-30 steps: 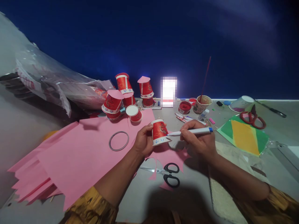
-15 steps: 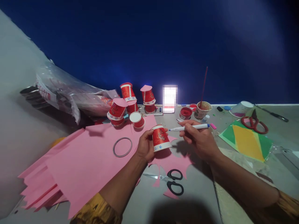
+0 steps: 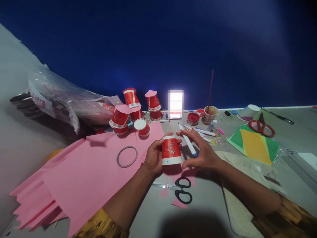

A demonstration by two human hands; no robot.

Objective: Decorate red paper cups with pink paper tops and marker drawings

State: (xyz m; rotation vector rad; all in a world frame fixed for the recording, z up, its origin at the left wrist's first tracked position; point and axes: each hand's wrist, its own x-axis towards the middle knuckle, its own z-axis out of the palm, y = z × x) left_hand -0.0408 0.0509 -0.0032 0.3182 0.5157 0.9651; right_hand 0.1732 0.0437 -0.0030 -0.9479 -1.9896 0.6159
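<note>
My left hand (image 3: 154,158) grips a red paper cup (image 3: 171,148) turned upside down, its wide white band at the bottom. Small blue pen marks show on the left part of that band. In my right hand (image 3: 204,152) a white felt-tip marker (image 3: 188,142) is tucked along the fingers, its blue tip pointing up and away. The thumb and fingers of that hand are spread beside the cup's right side, the thumb close to the rim. Black-handled scissors (image 3: 183,190) lie just below, among pink paper scraps (image 3: 178,203).
Pink paper sheets (image 3: 94,172) with a grey ring (image 3: 127,156) spread to the left. Behind stand stacked red cups (image 3: 120,119), a lit phone (image 3: 175,105), a red paint jar (image 3: 193,119) and a brush cup (image 3: 210,115). Red-handled scissors (image 3: 261,127) rest on green-yellow paper (image 3: 255,145) at right.
My right hand has come left to the cup, and the marker has swung from a writing hold to lie along the fingers. The view has shifted slightly.
</note>
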